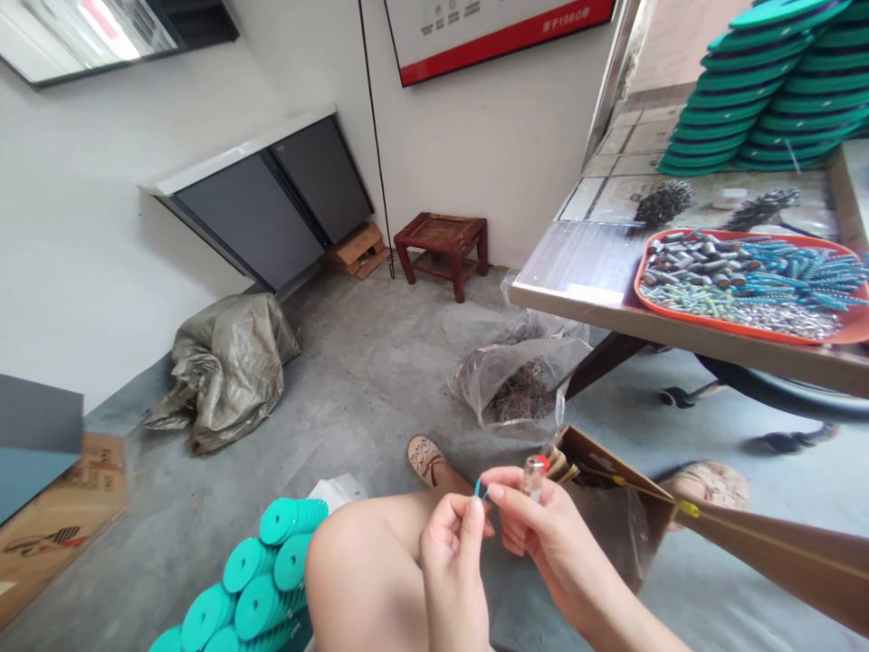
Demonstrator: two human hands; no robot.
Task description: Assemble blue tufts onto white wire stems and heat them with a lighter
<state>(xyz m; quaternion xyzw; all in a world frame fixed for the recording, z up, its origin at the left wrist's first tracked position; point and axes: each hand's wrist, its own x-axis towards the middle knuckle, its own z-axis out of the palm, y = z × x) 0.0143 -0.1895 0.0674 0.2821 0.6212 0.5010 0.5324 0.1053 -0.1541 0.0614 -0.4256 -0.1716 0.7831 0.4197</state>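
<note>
The thin blue plastic piece (480, 490) sits pinched between my left hand's (452, 552) closed fingers (468, 518), just above my bare knee (353, 552). My right hand (543, 534) grips a small red-capped clear tube (535, 473), fingers narrow, beside it.

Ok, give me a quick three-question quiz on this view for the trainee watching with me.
1. True or false: the orange tray of small metal and blue parts sits on the floor.
2. Which hand pinches the small blue piece? A) left hand B) right hand
3. Fill in: the clear bag of dark wiry parts lies on the floor beside the ____ leg.

Key:
1. False; it rests on the table.
2. A; the right hand holds a small clear vial with a red cap.
3. Table.
</note>
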